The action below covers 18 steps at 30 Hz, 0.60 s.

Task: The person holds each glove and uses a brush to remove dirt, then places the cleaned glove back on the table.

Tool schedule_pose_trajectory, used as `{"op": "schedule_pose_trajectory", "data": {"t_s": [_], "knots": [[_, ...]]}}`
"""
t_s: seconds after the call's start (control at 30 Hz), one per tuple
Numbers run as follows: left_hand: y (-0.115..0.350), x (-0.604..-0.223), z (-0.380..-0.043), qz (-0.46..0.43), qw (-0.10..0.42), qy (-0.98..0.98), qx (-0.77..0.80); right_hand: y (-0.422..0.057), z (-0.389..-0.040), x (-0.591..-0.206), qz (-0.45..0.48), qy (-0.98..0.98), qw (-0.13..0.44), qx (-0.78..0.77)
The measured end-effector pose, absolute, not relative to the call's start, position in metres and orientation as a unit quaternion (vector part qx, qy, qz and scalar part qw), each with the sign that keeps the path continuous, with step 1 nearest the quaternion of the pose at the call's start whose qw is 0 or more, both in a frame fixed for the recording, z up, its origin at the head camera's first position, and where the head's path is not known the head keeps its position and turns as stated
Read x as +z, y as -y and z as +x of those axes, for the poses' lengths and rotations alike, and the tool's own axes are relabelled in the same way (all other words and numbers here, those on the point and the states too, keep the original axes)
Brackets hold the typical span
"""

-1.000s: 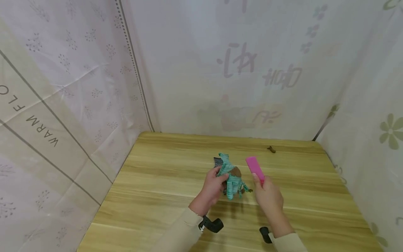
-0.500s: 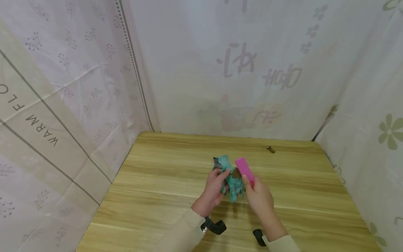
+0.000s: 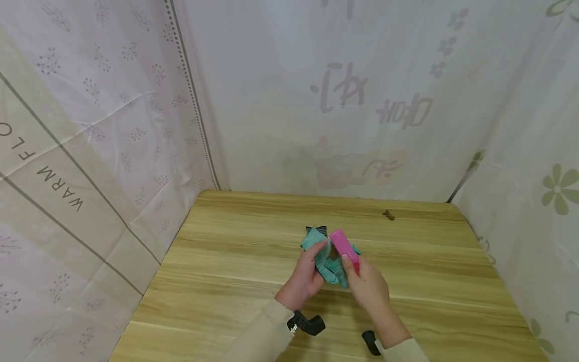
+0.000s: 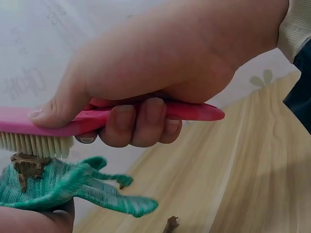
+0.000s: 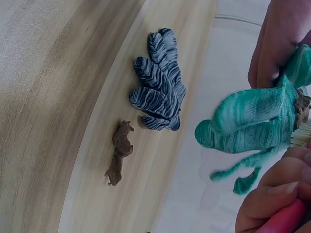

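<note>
My left hand [image 3: 304, 276] holds a green knit glove [image 3: 314, 240] above the table, thumb on top. A brown clay-like lump [image 4: 29, 167] sticks to the glove's upper side. In my right hand [image 3: 370, 287] is a pink scrub brush [image 3: 343, 245], its handle gripped with curled fingers and the thumb along its back. Its pale bristles [image 4: 36, 144] point down and appear to touch the lump in the left wrist view. The green glove's fingers hang loose toward me. Beneath it on the table lies a dark blue-and-white striped glove [image 5: 163, 80], mostly hidden in the head view.
A brown clay-like piece [image 5: 120, 153] lies on the wooden table [image 3: 226, 261] beside the striped glove. Another small brown bit [image 3: 389, 215] sits near the table's back right edge. Printed curtains [image 3: 289, 100] surround the table at the back and both sides.
The brush has moved left, from beside the green glove onto it. The green glove has been turned and shifted in the left hand, with its top now tilted further left.
</note>
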<state>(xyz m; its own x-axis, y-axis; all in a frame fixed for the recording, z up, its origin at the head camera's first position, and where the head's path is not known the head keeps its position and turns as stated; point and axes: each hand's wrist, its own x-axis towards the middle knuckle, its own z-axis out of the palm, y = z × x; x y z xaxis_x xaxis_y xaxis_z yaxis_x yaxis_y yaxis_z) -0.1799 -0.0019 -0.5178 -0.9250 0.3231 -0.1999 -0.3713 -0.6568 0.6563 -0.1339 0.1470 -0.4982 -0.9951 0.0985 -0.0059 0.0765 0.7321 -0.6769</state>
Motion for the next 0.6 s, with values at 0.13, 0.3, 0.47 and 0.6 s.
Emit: {"op": "schedule_pose_trajectory", "data": {"t_s": [0.13,0.3,0.47,0.6], "knots": [[0.0018,-0.5193,-0.1794,-0.049,0.182,-0.382,0.905,-0.1486,-0.1341,-0.4994,-0.047,0.931,0.012,0.361],[0.0029,-0.5195,-0.1770,-0.059,0.168,-0.400,0.899,-0.1505,-0.1344,-0.4999,-0.048,0.931,0.008,0.362],[0.0033,-0.5194,-0.1746,-0.065,0.158,-0.408,0.897,-0.1530,-0.1362,-0.5002,-0.061,0.930,0.000,0.362],[0.0023,-0.5195,-0.1727,-0.062,0.149,-0.427,0.890,-0.1533,-0.1360,-0.4993,-0.073,0.931,-0.001,0.358]]}}
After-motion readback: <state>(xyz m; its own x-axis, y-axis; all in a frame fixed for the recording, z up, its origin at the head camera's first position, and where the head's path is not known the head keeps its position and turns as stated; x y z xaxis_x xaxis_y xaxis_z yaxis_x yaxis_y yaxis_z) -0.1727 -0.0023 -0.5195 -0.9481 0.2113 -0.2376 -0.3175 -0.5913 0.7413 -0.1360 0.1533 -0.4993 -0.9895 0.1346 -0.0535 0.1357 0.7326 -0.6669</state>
